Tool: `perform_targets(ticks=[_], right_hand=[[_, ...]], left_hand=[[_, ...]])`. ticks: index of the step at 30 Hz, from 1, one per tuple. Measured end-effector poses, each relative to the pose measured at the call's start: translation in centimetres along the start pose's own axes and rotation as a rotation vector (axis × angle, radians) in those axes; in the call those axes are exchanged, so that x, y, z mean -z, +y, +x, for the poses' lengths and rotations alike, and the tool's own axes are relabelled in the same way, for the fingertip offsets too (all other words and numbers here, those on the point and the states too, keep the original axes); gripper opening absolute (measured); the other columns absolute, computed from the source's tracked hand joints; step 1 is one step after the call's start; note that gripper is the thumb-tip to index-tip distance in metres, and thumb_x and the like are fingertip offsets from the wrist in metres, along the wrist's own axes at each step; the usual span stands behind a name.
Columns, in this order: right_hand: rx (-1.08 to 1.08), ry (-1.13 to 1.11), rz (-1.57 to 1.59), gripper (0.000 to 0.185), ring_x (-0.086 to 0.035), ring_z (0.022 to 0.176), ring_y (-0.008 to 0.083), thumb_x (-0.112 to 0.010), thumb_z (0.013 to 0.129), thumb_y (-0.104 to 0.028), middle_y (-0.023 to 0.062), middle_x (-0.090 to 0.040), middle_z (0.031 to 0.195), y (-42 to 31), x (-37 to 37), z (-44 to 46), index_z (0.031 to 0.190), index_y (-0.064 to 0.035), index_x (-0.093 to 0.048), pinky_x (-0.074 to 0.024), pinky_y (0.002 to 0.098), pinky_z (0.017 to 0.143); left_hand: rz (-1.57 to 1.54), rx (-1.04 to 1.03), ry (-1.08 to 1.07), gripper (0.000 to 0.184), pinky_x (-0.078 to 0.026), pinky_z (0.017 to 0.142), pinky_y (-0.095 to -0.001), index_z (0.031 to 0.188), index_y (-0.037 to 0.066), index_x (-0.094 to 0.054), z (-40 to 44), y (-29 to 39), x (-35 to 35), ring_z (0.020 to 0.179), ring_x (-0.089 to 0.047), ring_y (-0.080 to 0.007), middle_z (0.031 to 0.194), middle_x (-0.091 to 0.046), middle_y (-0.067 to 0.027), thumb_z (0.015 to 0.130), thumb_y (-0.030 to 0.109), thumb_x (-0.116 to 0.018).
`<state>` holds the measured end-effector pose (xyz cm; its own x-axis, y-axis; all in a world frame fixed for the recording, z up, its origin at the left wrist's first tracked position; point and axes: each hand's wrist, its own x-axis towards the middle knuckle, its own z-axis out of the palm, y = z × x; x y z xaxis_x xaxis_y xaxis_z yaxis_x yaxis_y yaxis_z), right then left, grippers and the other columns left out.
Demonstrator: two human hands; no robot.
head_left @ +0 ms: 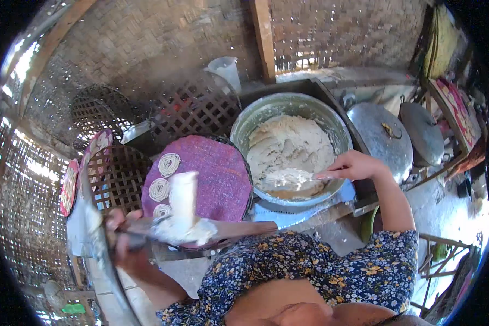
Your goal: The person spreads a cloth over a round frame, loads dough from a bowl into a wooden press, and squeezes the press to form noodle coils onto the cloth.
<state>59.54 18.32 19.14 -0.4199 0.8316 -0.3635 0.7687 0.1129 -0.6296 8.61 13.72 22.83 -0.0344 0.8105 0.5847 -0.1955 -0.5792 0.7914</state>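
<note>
My right hand is closed on the handle of a spoon or flat scoop, its head coated in dough. That head rests in the pale, sticky dough inside a large round basin. My left hand, blurred, grips one end of a wooden dough press. A white cylinder stands up from the press, with dough smeared around its base. Behind it lies a round tray with a purple surface, bearing coiled dough spirals along its left side.
Woven baskets stand left of the purple tray. A translucent plastic jug is behind the lattice basket. Large metal lids lie right of the basin. Beyond them is a rack with a pink patterned tray. Woven bamboo walls enclose the space.
</note>
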Motion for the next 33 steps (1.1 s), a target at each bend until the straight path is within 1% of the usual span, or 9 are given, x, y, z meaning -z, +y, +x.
perform_targets(ticks=[3,7,10,14,18,19,23,28,33], right_hand=[[0.007,0.039,0.078,0.038,-0.053,0.061,0.0107,-0.065,0.077,-0.026,0.0041,-0.065,0.078,-0.1,2.8,-1.9,0.111,-0.0095,-0.060,-0.0440,0.0284,0.059],[0.345,0.187,0.172,0.040,-0.043,0.056,0.0035,-0.068,0.076,-0.020,-0.0039,-0.057,0.070,1.1,4.8,-1.2,0.111,-0.0039,-0.059,-0.0363,0.0222,0.047],[0.112,0.082,0.363,0.038,-0.041,0.053,0.0024,-0.068,0.076,-0.021,-0.0045,-0.054,0.065,-2.0,7.6,-2.7,0.109,-0.0041,-0.060,-0.0320,0.0203,0.044],[0.271,-0.003,0.474,0.039,-0.039,0.048,0.0020,-0.068,0.076,-0.025,-0.0033,-0.052,0.060,-3.7,9.1,-2.7,0.108,-0.0038,-0.062,-0.0287,0.0196,0.040],[0.486,0.059,0.066,0.035,-0.054,0.059,0.0091,-0.064,0.080,-0.024,-0.0013,-0.062,0.066,-5.6,9.8,-1.5,0.110,-0.0055,-0.060,-0.0399,0.0315,0.051],[0.517,0.125,-0.075,0.034,-0.061,0.072,0.0179,-0.065,0.077,-0.024,0.0008,-0.067,0.079,-7.2,10.6,-2.1,0.107,-0.0073,-0.061,-0.0441,0.0363,0.062],[0.388,0.451,-0.730,0.025,-0.056,0.067,0.0290,-0.067,0.067,-0.026,0.0073,-0.057,0.066,-14.0,10.9,-4.1,0.088,-0.0135,-0.067,-0.0449,0.0362,0.059],[0.580,0.786,-1.424,0.012,-0.054,0.061,0.0164,-0.058,0.071,-0.022,0.0007,-0.046,0.061,-16.5,4.3,-0.8,0.080,-0.0138,-0.059,-0.0404,0.0328,0.054],[0.879,0.925,-1.198,0.014,-0.052,0.059,0.0161,-0.060,0.070,-0.023,-0.0012,-0.045,0.062,-14.8,3.5,-0.5,0.076,-0.0123,-0.055,-0.0419,0.0313,0.054]], left_hand=[[0.324,-0.012,-0.057,0.043,-0.052,0.074,-0.0409,0.111,0.005,-0.047,0.5,-5.6,0.3,0.087,-0.058,-0.0271,0.104,-0.054,-0.0130,0.074,0.021,-0.065],[0.061,0.393,-0.298,0.036,-0.049,0.076,-0.0335,0.106,0.007,-0.054,5.0,-5.6,-8.7,0.086,-0.059,-0.0193,0.092,-0.061,-0.0076,0.074,0.018,-0.067],[0.624,0.273,-0.543,0.040,-0.046,0.081,-0.0342,0.102,0.007,-0.057,7.2,-7.8,-12.3,0.090,-0.060,-0.0239,0.096,-0.062,-0.0101,0.069,0.028,-0.067],[0.865,0.224,-0.634,0.046,-0.046,0.081,-0.0381,0.103,0.005,-0.058,8.6,-6.5,-17.4,0.092,-0.058,-0.0346,0.101,-0.059,-0.0195,0.068,0.034,-0.063],[0.952,0.148,-0.756,0.047,-0.046,0.079,-0.0408,0.102,0.005,-0.059,9.0,-9.1,-18.4,0.090,-0.057,-0.0365,0.099,-0.059,-0.0211,0.069,0.039,-0.060],[0.991,0.165,-0.782,0.046,-0.046,0.078,-0.0403,0.101,0.006,-0.059,9.0,-9.6,-18.3,0.090,-0.058,-0.0357,0.098,-0.060,-0.0206,0.069,0.039,-0.061],[1.098,0.227,-0.880,0.045,-0.046,0.077,-0.0410,0.102,0.007,-0.060,9.2,-9.2,-19.7,0.089,-0.058,-0.0356,0.098,-0.060,-0.0207,0.070,0.039,-0.060],[1.076,0.216,-0.774,0.044,-0.046,0.077,-0.0390,0.104,0.011,-0.059,9.0,-13.8,-19.3,0.090,-0.058,-0.0348,0.098,-0.061,-0.0180,0.073,0.041,-0.057],[1.012,0.357,-0.712,0.044,-0.046,0.078,-0.0371,0.106,0.013,-0.059,8.6,-14.1,-18.5,0.091,-0.059,-0.0327,0.099,-0.062,-0.0151,0.075,0.044,-0.057]])
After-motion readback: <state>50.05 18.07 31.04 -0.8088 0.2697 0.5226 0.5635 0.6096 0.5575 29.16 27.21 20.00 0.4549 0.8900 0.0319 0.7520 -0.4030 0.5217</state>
